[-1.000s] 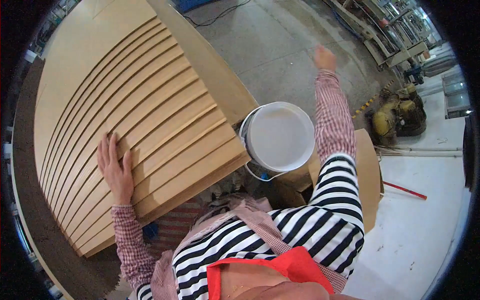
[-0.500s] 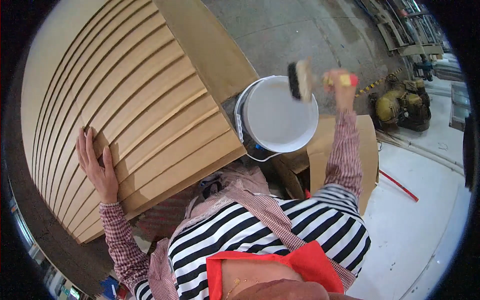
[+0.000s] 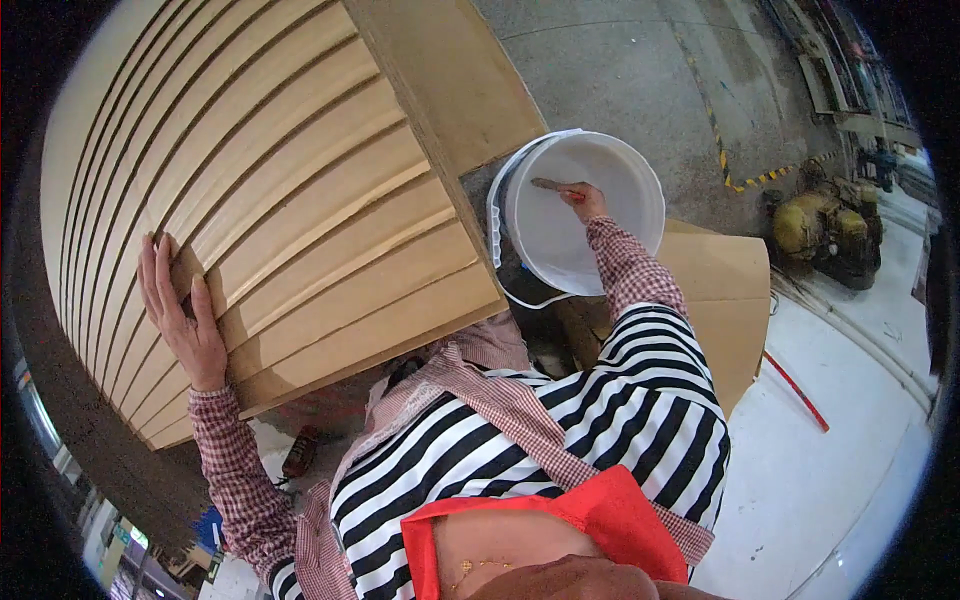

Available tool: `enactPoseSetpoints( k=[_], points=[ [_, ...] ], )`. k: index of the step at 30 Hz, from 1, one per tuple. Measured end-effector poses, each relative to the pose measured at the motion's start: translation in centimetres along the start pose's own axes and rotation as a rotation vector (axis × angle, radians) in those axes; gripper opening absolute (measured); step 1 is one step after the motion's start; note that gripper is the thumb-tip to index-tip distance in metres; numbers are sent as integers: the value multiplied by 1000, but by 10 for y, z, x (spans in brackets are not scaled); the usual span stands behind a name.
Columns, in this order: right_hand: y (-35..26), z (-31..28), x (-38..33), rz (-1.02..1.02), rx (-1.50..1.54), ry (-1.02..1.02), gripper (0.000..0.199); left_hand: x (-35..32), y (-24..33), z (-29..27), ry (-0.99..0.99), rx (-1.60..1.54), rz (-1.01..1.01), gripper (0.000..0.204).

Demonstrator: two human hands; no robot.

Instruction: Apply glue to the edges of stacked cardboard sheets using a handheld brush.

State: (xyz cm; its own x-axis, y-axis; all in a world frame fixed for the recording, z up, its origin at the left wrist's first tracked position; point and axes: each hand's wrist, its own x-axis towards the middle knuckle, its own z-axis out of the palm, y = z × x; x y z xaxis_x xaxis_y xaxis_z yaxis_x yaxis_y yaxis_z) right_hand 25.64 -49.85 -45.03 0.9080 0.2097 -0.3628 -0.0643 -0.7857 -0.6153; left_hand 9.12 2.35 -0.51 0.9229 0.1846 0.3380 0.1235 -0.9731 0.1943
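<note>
Left hand: yours [image 3: 185, 325] lies on the fanned boards [image 3: 345, 150], fingers extended and slightly parted, thumb apart.
Right hand: yours [image 3: 592, 202] has its fingers closed around the brush [image 3: 547, 184] by its red handle.
Brush: over the mouth of your white bucket [image 3: 652, 185]; you cannot tell whether it touches the contents.
Bucket: just beside the boards' right edge.
Cardboard [image 3: 715, 290]: near your right sleeve.
</note>
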Motion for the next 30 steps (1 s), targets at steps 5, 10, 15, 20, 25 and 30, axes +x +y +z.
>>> enactPoseSetpoints(
  k=[5,10,15,20,25,30],
  points=[
    [-13,33,-8,199,654,-98,20,-1,-1,-3,-11,15,-2,45],
    [-52,-1,-5,182,164,-98,25,0,-1,-4,-7,13,5,44],
    [-55,-56,-15,258,561,-156,25,-4,-4,-10,13,16,6,45],
    [-36,-44,-35,571,793,-352,31,-6,-2,-8,13,62,20,47],
    [-30,-68,-41,473,993,-233,33,-14,-3,-7,72,-321,10,51],
    [-11,-127,-55,330,1340,138,31,-20,-36,-16,195,-323,45,50]
  ],
)
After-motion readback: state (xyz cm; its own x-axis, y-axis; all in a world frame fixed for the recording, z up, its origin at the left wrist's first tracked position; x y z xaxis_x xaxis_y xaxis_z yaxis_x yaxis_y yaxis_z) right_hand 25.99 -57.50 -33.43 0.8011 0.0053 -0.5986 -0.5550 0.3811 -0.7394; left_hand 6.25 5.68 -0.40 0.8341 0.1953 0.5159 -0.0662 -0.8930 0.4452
